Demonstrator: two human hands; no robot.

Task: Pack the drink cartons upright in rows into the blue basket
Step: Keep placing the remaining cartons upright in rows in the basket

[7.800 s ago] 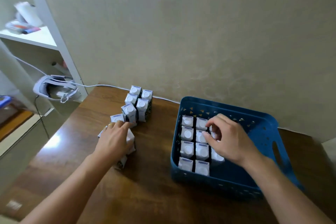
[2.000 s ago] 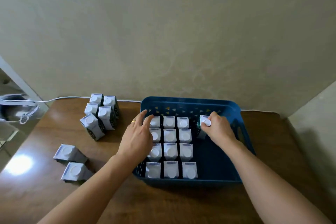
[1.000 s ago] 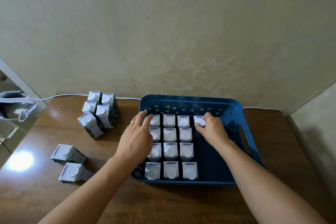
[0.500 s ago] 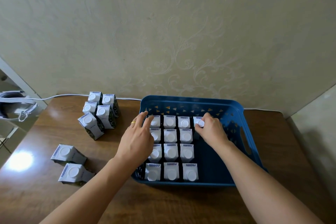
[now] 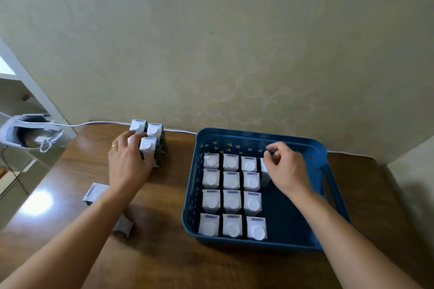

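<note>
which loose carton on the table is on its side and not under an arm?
The white drink carton left of the left forearm, cap facing up toward the camera; the far cluster stands upright.

Brown wooden worktop (image 5: 164, 263), glossy, butted against a patterned wall. On it: blue basket (image 5: 256, 245) at right, cluster of upright cartons (image 5: 153, 142) toward the back left, two more cartons (image 5: 95, 192) lying nearer the left edge. White cable (image 5: 98, 122) running along the rear edge.
</note>
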